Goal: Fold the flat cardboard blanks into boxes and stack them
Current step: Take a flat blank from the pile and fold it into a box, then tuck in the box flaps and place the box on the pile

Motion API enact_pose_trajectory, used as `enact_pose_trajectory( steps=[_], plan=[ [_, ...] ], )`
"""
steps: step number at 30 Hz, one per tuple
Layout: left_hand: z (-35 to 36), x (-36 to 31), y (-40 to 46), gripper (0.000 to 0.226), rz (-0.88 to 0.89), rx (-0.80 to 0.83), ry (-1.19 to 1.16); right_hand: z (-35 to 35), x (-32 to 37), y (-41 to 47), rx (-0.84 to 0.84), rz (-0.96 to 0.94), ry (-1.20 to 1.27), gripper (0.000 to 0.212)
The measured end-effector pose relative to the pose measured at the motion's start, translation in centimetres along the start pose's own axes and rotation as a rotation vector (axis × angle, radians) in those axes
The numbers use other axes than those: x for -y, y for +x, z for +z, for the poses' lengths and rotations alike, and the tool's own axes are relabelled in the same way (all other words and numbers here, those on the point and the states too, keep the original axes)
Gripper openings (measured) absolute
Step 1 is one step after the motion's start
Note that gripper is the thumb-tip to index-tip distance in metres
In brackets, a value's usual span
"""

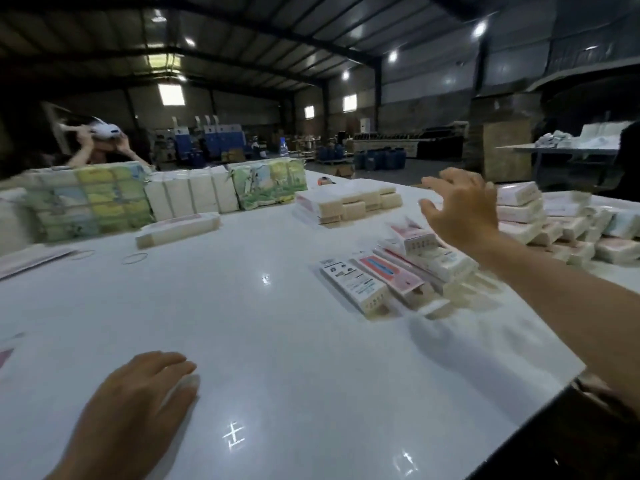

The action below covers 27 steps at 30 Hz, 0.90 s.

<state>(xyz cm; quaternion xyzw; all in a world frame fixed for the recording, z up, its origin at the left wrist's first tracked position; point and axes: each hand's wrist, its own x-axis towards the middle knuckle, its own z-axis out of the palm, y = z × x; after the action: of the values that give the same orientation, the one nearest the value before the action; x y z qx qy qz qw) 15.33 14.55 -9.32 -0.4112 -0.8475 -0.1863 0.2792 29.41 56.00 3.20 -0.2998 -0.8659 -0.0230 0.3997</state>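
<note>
My right hand (460, 206) is raised over the right side of the white table (277, 323), fingers spread, holding nothing. Just below it lie several folded pink-and-white boxes (398, 275) in a loose overlapping row. Beyond the hand, bundles of flat blanks (519, 202) pile up at the right edge. Another bundle of blanks (346, 204) sits mid-table, and a single flat stack (178, 230) lies to its left. My left hand (138, 410) rests flat on the table near the front, fingers relaxed and empty.
Wrapped packs with green pictures (90, 202) and white bundles (190, 194) line the far edge. Two rubber bands (134, 258) lie on the table at the left. A person (100, 143) stands behind the packs. The table's right corner (581, 368) is close to my arm.
</note>
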Motion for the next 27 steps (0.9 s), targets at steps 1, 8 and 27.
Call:
enact_pose_trajectory(
  steps=[1,8,27],
  plan=[
    [-0.4,-0.9,0.3,0.043,-0.018,0.024,-0.004,-0.8,1.9,-0.2,-0.061,-0.097,0.053,0.037],
    [-1.5,-1.0,-1.5,0.026,-0.180,0.147,-0.041,1.4,19.2,-9.8,0.291,-0.543,0.446,0.022],
    [-8.7,14.2,3.3,0.031,-0.934,0.221,-0.013,7.5,22.0,-16.3,0.557,-0.563,0.438,0.024]
  ],
)
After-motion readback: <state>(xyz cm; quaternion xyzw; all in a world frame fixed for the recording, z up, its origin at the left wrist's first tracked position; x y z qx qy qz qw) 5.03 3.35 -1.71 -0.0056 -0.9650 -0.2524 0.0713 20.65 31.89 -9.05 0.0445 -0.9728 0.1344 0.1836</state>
